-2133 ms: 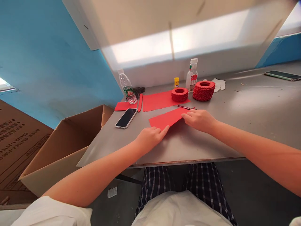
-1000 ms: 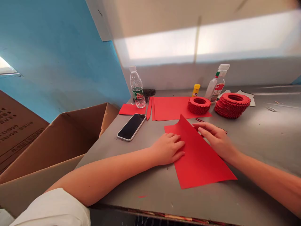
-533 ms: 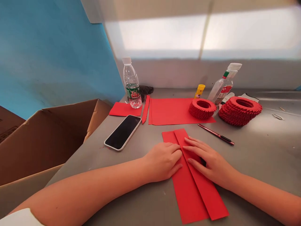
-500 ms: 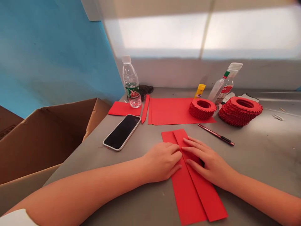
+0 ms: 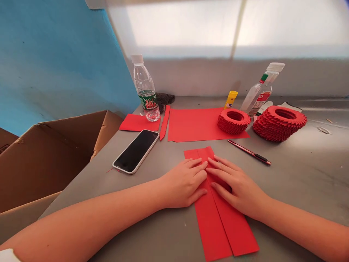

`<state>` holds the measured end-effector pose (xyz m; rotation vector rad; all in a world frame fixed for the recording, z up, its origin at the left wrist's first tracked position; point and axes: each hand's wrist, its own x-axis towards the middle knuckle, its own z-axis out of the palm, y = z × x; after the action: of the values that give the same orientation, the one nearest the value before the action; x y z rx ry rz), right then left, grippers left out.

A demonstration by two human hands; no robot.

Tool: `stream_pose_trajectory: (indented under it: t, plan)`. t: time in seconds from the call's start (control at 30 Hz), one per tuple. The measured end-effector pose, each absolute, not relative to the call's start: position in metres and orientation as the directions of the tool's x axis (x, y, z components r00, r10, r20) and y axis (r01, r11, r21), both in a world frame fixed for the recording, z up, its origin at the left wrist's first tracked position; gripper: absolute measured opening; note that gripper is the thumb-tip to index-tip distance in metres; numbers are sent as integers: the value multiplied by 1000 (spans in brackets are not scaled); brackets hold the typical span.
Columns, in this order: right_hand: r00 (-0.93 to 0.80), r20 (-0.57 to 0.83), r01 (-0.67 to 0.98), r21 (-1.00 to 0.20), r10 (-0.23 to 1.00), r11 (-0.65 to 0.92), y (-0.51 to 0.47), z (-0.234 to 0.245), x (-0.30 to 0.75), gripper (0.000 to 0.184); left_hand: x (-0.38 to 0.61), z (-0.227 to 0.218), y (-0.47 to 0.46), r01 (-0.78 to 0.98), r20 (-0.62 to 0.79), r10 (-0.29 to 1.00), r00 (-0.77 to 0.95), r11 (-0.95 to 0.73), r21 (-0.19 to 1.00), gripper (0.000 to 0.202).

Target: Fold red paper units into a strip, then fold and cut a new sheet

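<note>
A red sheet of paper (image 5: 220, 229), folded lengthwise with its right part lapped over the left, lies on the grey table (image 5: 300, 182) in front of me. My left hand (image 5: 184, 183) lies flat on its left part, fingers stretched toward the fold. My right hand (image 5: 236, 185) presses flat on the folded-over right part, fingers spread. The fingertips of both hands nearly meet at the fold line.
A phone (image 5: 136, 151) lies left of the paper. Behind are larger red sheets (image 5: 196, 123), a red strip (image 5: 164, 122), a water bottle (image 5: 145, 91), a glue stick (image 5: 230, 99), a clear bottle (image 5: 260, 95), two red paper rings (image 5: 233, 120) (image 5: 279, 123) and a pen-like tool (image 5: 249, 152). An open cardboard box (image 5: 51, 153) stands at the left.
The flat sheet has been folded lengthwise, right part over left. Both hands have come down flat on it and slid slightly up along the fold.
</note>
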<state>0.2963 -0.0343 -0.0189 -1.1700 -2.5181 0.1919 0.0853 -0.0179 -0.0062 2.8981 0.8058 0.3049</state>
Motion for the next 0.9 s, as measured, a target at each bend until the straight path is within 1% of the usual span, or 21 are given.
stream_pose_trajectory:
  t: [0.13, 0.33, 0.5, 0.6, 0.7, 0.83, 0.9]
  plan:
    - [-591, 248, 721, -262, 767, 641, -34, -18, 296, 35, 86, -7, -18, 522, 155, 551, 820, -831, 193, 43]
    - [-583, 217, 735, -270, 783, 622, -36, -18, 295, 37, 86, -10, -20, 539, 136, 573, 808, -812, 225, 58]
    - [-590, 190, 723, -307, 785, 619, -35, -18, 295, 38, 88, -8, -20, 556, 148, 597, 789, -795, 243, 60]
    - [-604, 200, 701, -328, 772, 633, -33, -19, 296, 40, 91, -6, -21, 586, 143, 623, 769, -777, 230, 60]
    - [-633, 183, 687, -316, 752, 655, -32, -20, 300, 45, 97, -7, -22, 625, 128, 651, 748, -756, 197, 64]
    - [-688, 101, 684, -241, 719, 689, -35, -18, 311, 61, 102, -11, -24, 656, 115, 678, 726, -732, 184, 71]
    - [-712, 81, 670, -218, 697, 710, -36, -17, 317, 66, 103, -14, -26, 662, 120, 682, 721, -730, 173, 74]
